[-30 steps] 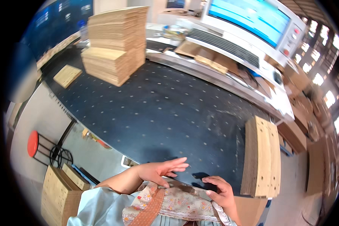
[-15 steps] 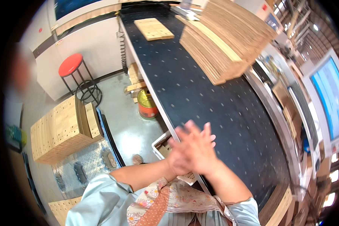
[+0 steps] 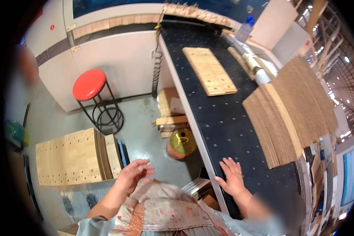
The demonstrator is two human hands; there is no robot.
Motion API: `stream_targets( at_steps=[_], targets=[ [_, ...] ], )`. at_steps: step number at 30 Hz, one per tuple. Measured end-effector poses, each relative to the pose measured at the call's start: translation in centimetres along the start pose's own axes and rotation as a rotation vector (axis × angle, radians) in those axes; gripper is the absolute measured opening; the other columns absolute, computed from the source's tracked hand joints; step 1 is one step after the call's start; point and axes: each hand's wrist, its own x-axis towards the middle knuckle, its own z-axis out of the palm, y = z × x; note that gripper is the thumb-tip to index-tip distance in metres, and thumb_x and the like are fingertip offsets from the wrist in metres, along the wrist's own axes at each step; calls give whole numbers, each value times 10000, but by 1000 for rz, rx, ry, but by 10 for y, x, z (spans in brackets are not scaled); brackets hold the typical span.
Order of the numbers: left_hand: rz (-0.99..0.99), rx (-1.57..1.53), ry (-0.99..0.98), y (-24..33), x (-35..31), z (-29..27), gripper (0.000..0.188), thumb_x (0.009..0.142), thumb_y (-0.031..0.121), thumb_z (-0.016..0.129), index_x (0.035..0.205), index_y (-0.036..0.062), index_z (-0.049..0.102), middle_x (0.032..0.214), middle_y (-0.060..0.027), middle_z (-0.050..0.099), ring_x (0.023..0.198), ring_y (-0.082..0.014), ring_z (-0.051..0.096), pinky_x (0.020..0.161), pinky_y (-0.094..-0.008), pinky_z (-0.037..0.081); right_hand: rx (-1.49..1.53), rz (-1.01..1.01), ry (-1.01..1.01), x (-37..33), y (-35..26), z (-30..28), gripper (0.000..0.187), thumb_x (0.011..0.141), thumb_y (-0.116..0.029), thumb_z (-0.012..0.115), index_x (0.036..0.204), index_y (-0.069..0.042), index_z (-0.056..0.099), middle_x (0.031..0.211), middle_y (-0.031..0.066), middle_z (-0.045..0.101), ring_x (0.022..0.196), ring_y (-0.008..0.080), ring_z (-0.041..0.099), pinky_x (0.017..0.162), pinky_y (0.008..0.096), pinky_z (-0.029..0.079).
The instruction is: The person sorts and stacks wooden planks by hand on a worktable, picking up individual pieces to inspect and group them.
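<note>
My left hand (image 3: 133,175) hangs in the air over the floor side, above my apron, its fingers loosely bent and apart with nothing in them. My right hand (image 3: 232,177) is spread, palm down, at the near left edge of the black tabletop (image 3: 220,129); whether it presses on the surface I cannot tell. Farther along that top lies a light wooden board (image 3: 209,71) with drilled holes near its end. To the right of it stands a tall stack of brown boards (image 3: 303,106), one paler strip among them.
At left, a stack of drilled wooden panels (image 3: 69,159) sits on a metal platform. A red stool (image 3: 89,85) stands behind it. Below the table edge are a yellow-and-orange can (image 3: 181,144), wood offcuts (image 3: 171,121) and a box (image 3: 196,185). A coiled cable (image 3: 156,74) hangs beside the table.
My hands were together, one over the other, at the table edge; now they are apart, left over the floor, right at the tabletop. The view has moved nearer the wooden board.
</note>
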Motion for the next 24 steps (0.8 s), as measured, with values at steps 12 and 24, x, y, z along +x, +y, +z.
stream_targets(
  at_steps=[12, 24],
  targets=[
    [54, 34, 87, 122, 243, -27, 176, 888, 133, 523, 1028, 34, 567, 897, -116, 641, 803, -211, 613, 736, -330, 498, -49, -111, 349, 205, 30, -23, 440, 756, -259, 695, 1119, -33, 590, 1187, 143, 545, 1168, 349, 471, 1004, 486, 332],
    [381, 198, -42, 282, 503, -56, 122, 886, 66, 529, 988, 8, 563, 830, -90, 611, 750, -166, 575, 737, -289, 477, -70, 991, 252, 506, 230, -34, 556, 790, -309, 654, 1213, 17, 496, 1209, 228, 525, 1129, 384, 497, 953, 402, 423]
  ],
)
